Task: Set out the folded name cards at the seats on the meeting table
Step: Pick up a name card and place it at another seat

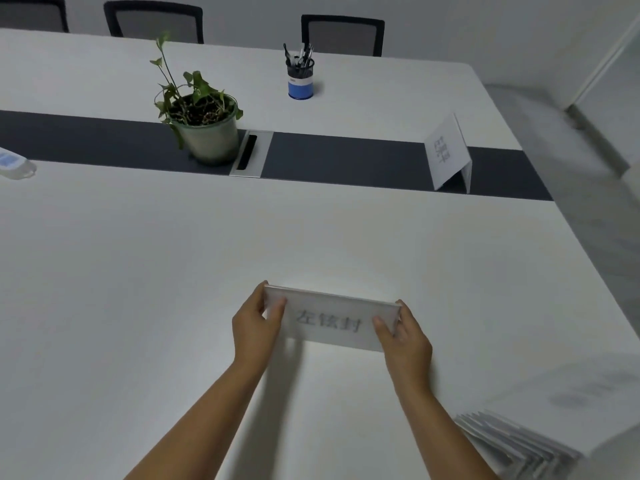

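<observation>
A white folded name card (330, 318) with grey printed characters stands on the white meeting table (138, 271) near its front edge. My left hand (254, 327) grips the card's left end, thumb on the printed face. My right hand (403, 336) grips its right end the same way. A second folded name card (446, 152) stands tent-like on the dark centre strip (346, 157) at the table's right end. A fanned stack of several more cards (540, 431) lies at the lower right corner.
A potted ivy (204, 123) stands on the dark strip beside a metal cable hatch (251, 153). A blue pen cup (300, 76) sits farther back. A plastic bottle (14, 164) lies at the left edge. Three mesh chairs (343, 34) line the far side.
</observation>
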Tool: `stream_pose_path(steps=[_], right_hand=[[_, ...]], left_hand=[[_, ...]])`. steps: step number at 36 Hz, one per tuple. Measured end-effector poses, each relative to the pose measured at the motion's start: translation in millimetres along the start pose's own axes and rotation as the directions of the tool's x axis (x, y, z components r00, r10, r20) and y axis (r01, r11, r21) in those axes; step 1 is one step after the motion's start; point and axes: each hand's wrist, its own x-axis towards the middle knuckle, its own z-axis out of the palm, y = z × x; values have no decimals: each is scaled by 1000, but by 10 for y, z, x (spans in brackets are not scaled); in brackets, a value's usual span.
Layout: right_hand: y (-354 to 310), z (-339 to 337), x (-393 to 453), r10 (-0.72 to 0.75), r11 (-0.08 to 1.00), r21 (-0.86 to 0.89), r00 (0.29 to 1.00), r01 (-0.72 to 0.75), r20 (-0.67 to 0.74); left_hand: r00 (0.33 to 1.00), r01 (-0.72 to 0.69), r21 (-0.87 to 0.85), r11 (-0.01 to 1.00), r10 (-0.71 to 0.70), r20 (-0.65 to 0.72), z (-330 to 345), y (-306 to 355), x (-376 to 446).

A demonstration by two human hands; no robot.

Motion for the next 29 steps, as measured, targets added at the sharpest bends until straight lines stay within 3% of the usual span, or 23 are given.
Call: stream_pose_path(steps=[14, 29], right_hand=[[-19, 18, 160, -15, 999, -33, 996, 13, -88], [-31, -32, 135, -2, 1000, 25, 995, 5, -100]], left_hand=[[998, 57, -45, 997, -58, -20, 76, -151, 6], [1000, -17, 9, 1000, 17, -6, 72, -141, 16]])
